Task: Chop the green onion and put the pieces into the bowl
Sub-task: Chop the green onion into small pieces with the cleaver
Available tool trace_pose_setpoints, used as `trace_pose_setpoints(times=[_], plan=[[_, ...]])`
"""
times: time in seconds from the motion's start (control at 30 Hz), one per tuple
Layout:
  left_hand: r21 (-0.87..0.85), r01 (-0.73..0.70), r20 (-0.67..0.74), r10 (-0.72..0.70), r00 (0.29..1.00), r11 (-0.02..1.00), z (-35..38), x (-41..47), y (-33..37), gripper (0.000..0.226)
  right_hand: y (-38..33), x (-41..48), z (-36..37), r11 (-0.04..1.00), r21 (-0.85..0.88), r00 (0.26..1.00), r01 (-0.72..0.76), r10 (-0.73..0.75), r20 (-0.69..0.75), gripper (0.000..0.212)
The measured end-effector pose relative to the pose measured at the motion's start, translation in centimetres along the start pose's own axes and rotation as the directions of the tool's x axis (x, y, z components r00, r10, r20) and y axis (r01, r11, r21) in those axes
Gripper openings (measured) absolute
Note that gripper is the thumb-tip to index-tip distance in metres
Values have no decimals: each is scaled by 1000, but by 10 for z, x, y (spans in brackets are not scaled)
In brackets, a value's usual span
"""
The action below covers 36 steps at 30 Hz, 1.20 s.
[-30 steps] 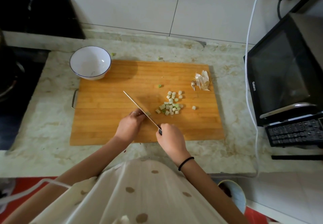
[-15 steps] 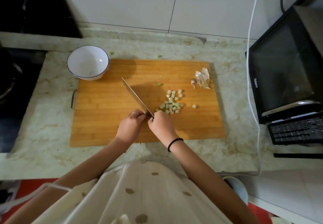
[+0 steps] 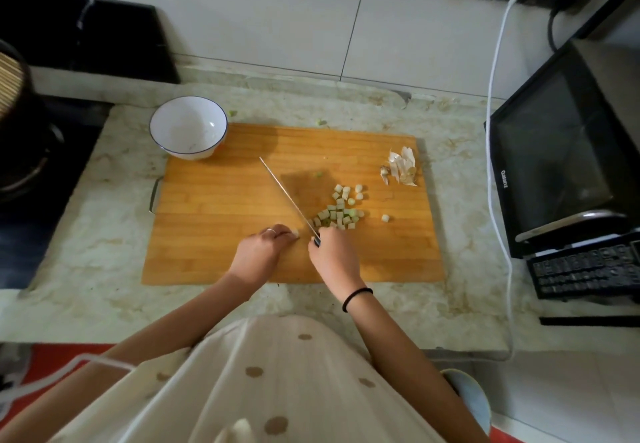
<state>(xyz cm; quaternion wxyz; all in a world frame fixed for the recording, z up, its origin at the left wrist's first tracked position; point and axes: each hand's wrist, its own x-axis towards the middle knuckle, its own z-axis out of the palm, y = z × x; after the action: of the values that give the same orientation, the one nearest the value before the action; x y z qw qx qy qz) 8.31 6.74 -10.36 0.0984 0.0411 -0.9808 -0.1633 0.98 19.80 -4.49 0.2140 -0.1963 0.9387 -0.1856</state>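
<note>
green onion pieces: a loose heap of pale and green cut bits on the cutting board, just beyond the right grip and on the far side of the blade from the left grip.
green onion stub: a small pale end at the fingertips of the left grip, lying on the board close beside the blade.
left grip: fingers curled down and clamped on the stub; a ring shows on one finger.
right grip: closed round the handle of the knife; a black band sits on the wrist.
knife: the blade runs away from the right grip, slanting towards the left, between the stub and the heap; whether the edge touches the board cannot be told.
bowl: white with a dark rim, well beyond the left grip, at the far left corner of the board; no pieces seen in it.
trimmings: papery skin and a root end, far right of the right grip, on the board.
worktop: marbled stone carrying the board; two stray green bits lie beyond the board's far edge.
microwave: black, well to the right of the right grip.
</note>
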Motion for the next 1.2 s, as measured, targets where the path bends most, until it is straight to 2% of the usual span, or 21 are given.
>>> trace_pose_setpoints(times=[0.23,0.37,0.47,0.93,1.0,1.13,1.2], plan=[[12,-17,-29,18,999,1000,3,-1,-1,38,15,-13,-9,999,33,1000,5,-5,-15,40],[-15,30,-14,-30,999,999,2,0,-3,37,14,-21,-7,998,60,1000,9,-11,25,39],[-30,47,-3,-48,999,998,3,3,-3,26,13,-26,-3,999,24,998,23,-24,51,39],[-52,62,9,-62,998,997,11,4,-8,20,9,-27,2,996,-93,995,9,0,101,42],[-32,66,-5,-66,998,997,11,5,-7,22,8,-26,4,995,-97,994,-1,12,109,40],[-16,49,-26,-49,998,999,11,7,-6,23,4,-21,7,994,-106,993,0,12,116,22],[-5,46,-31,-46,998,999,13,8,-8,24,0,-18,8,995,-102,994,-8,19,110,22]])
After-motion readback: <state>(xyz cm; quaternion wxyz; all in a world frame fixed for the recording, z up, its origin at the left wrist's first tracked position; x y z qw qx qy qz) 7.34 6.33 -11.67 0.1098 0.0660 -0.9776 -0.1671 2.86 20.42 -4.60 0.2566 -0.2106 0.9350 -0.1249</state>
